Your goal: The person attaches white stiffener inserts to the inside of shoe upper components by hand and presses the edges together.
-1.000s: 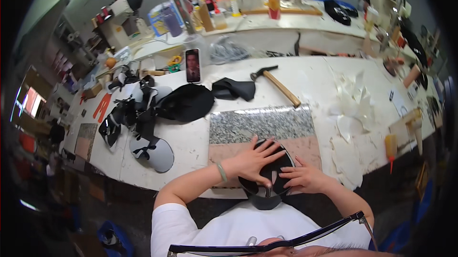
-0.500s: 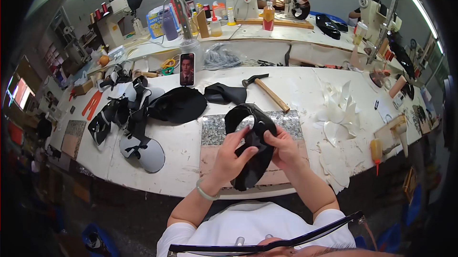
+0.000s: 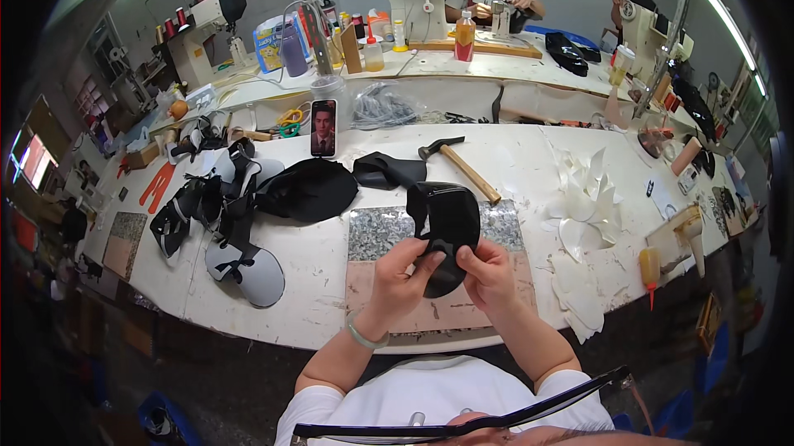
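Head view: left hand [image 3: 399,282] and right hand [image 3: 490,279] pinch a black piece [image 3: 455,216] above the stone slab [image 3: 374,235], long axis toward the slab's far edge; I see less of the piece's opening than earlier.

White short-sleeved shirt [image 3: 422,390], a rounded pale green bangle [image 3: 361,336] and dark-framed glasses [image 3: 372,431].

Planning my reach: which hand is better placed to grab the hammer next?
Probably the right hand: the hammer lies ahead, its handle end nearest that hand; the left hand is farther away. Both hold the black piece, so the right would need to let go.
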A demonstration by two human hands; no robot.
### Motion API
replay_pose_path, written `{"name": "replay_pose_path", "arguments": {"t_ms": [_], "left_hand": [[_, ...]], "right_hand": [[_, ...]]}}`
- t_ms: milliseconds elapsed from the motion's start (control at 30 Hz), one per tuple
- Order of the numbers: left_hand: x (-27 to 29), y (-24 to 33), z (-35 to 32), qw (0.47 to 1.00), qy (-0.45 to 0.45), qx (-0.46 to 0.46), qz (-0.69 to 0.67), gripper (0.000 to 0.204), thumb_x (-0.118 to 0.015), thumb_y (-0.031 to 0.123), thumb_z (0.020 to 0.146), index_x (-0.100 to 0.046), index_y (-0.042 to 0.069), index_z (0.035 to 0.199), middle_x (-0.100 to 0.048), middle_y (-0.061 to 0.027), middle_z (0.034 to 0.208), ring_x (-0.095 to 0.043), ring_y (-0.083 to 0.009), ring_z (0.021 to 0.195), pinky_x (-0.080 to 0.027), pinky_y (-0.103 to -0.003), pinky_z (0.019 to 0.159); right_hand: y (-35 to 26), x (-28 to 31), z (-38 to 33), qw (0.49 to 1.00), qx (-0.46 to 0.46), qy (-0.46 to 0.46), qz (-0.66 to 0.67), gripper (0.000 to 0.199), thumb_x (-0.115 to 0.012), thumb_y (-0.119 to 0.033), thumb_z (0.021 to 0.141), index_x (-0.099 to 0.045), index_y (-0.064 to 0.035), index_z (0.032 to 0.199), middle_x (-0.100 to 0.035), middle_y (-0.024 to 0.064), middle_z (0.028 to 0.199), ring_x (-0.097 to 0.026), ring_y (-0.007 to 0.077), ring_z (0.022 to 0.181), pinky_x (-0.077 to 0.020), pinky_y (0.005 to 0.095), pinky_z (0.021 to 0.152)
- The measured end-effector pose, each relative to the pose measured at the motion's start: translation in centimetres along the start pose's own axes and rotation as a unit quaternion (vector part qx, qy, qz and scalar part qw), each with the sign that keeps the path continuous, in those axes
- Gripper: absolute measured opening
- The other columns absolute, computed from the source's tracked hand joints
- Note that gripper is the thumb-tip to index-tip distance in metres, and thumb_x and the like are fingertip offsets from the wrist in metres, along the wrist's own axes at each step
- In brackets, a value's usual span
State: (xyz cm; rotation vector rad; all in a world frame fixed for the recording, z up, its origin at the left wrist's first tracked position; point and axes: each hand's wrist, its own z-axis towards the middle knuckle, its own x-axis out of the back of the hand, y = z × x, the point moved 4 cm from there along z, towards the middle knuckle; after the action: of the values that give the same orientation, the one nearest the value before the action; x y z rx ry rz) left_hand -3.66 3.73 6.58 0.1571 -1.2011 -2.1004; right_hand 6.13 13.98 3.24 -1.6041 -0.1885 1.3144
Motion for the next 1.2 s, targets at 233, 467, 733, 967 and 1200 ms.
{"name": "replay_pose_path", "arguments": {"t_ms": [233,467,733,967,1200], "left_hand": [[1.4,1.8,0.8,0.968,-0.164,-0.118,0.151,0.016,-0.07,0.005,0.073,-0.063,0.002,0.087,-0.061,-0.0067,0.076,-0.058,-0.0248,0.07,-0.045,-0.034,0.065],[0.7,0.5,1.7,0.995,-0.1,0.024,0.005,0.021,-0.069,0.016,0.082,-0.063,0.001,0.095,-0.064,-0.0103,0.085,-0.059,-0.0246,0.076,-0.044,-0.04,0.078],[-0.7,-1.8,-0.8,0.952,-0.086,0.132,-0.264,0.014,-0.066,0.01,0.086,-0.059,-0.001,0.092,-0.056,-0.0027,0.087,-0.05,-0.0082,0.075,-0.039,-0.022,0.064],[-0.6,-2.0,-2.3,0.947,0.002,0.119,-0.297,0.012,-0.062,0.011,0.089,-0.055,0.001,0.087,-0.045,0.0019,0.076,-0.038,-0.0039,0.066,-0.029,-0.019,0.057],[-1.5,-3.4,-2.0,0.956,0.052,0.101,-0.27,0.012,-0.062,0.012,0.088,-0.056,0.002,0.093,-0.052,-0.0024,0.077,-0.047,-0.0107,0.067,-0.036,-0.023,0.059]], "right_hand": [[0.5,2.2,0.9,0.975,-0.102,-0.106,0.166,0.032,-0.044,-0.029,0.097,-0.054,-0.0012,0.11,-0.061,0.0073,0.107,-0.056,0.0185,0.103,-0.0404,0.0364,0.096],[0.2,2.1,0.7,0.987,0.011,-0.099,0.124,0.036,-0.052,-0.02,0.094,-0.047,-0.0006,0.123,-0.056,0.0136,0.122,-0.052,0.0263,0.117,-0.0388,0.0437,0.101],[-0.1,3.8,-0.8,0.996,0.028,-0.085,0.03,0.037,-0.062,-0.021,0.089,-0.053,0.0048,0.113,-0.06,0.0151,0.114,-0.056,0.0239,0.109,-0.0408,0.0394,0.097],[-0.2,2.7,-1.0,0.996,0.026,-0.081,-0.024,0.028,-0.066,-0.017,0.085,-0.058,0.0036,0.102,-0.064,0.0128,0.106,-0.06,0.0203,0.1,-0.0426,0.0356,0.093],[-2.9,1.5,0.5,0.987,0.066,-0.065,-0.129,0.026,-0.07,-0.018,0.084,-0.059,0.0028,0.097,-0.064,0.0081,0.095,-0.059,0.0111,0.083,-0.0444,0.0241,0.076]]}}
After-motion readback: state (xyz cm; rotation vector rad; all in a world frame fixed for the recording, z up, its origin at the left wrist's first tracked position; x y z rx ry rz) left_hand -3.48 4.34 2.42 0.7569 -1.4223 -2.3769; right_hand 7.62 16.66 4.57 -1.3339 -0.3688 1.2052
